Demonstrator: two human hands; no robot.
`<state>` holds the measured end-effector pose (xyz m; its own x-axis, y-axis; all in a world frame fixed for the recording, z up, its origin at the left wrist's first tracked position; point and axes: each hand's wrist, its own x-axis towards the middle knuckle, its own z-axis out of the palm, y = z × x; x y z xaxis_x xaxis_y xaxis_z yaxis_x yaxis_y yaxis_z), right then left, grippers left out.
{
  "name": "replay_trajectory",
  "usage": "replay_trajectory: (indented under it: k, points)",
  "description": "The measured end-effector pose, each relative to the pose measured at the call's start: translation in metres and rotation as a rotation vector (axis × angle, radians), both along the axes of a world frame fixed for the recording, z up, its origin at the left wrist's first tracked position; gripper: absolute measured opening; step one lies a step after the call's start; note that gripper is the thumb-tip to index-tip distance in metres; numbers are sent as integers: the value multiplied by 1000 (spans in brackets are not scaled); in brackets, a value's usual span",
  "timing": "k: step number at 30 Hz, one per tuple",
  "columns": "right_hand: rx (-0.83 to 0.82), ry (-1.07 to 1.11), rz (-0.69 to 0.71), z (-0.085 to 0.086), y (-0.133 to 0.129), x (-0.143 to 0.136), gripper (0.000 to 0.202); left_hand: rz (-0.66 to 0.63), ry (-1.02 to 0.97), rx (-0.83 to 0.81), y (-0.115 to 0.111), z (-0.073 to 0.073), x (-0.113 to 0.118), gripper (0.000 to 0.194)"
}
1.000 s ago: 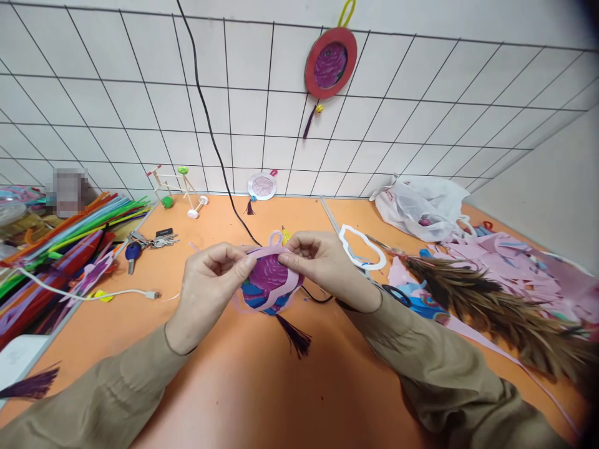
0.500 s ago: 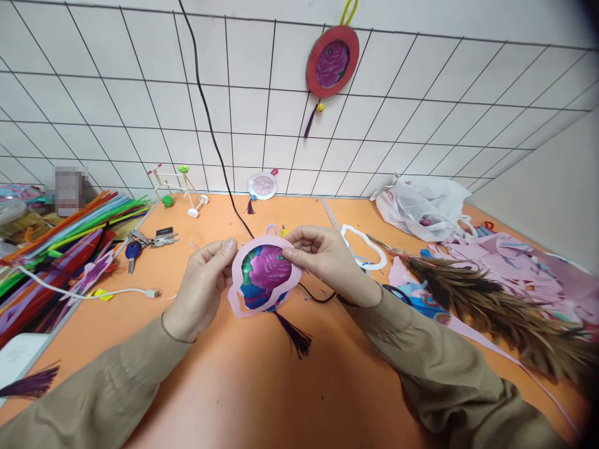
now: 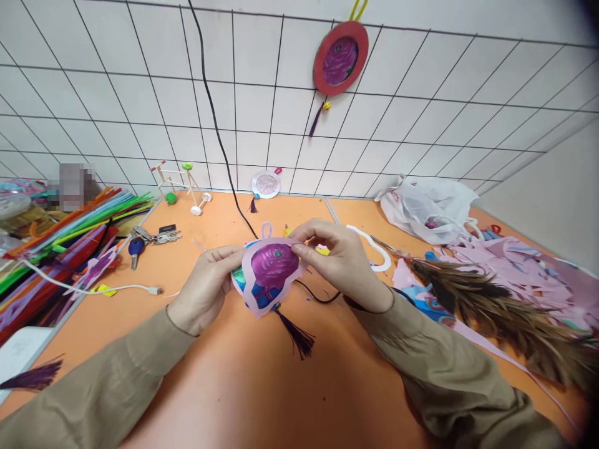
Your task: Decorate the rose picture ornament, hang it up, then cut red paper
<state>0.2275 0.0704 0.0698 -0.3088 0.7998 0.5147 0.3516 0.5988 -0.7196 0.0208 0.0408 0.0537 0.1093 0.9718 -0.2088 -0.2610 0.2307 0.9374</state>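
Observation:
Between both hands, above the orange tabletop, is a round floral ornament [image 3: 276, 267] with a magenta rose on blue and green. A pale pink cut-out frame [image 3: 253, 304] with a wavy outline lies over its front, off-centre, leaving blue-green edge showing on the left. My left hand [image 3: 202, 288] pinches the ornament's left edge between thumb and fingers. On the upper right, my right hand [image 3: 334, 259] is closed on the frame's edge; whether it also grips the ornament behind cannot be seen. A dark purple tassel [image 3: 298, 337] hangs below, and a lilac loop [image 3: 266, 230] sticks up on top.
A white cut-out outline [image 3: 382, 252], brown feathers [image 3: 486, 312], pink scraps [image 3: 500, 274] and a plastic bag [image 3: 421, 209] lie right. Keys [image 3: 135, 249], a white cable [image 3: 126, 288], pipe cleaners [image 3: 93, 218] and a stick model [image 3: 180, 184] stand left. A red-framed ornament [image 3: 319, 81] hangs behind.
The pink frame has turned and shifted to the right across the ornament, baring its blue-green left edge. My left hand has moved slightly right onto that edge; the view has shifted a little.

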Motion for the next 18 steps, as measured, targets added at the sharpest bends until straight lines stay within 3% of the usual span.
replay_trajectory:
  k: [4, 7, 10, 13, 15, 18]
  points:
    - [31, -112, 76, 21, -21, 7, 11, 52, -32, 22, 4, -2, -3, 28]
    - [-84, -131, 308, 35, -40, 12, 12, 78, -31, 33, 5, 3, -5, 29]
    - [-271, -104, 576, 41, -51, 14, 9, 110, -54, 64, 1, 19, -10, 27]
    - [-525, -67, 775, 33, -46, 9, 11, 223, -94, 123, -4, 40, -17, 12]
    - [-648, -78, 822, 19, -34, 2, 10, 279, -88, 194, -4, 52, -25, 10]
    - [-603, -299, 659, -11, -13, -12, 7, 390, -88, 299, -1, 60, -40, 13]
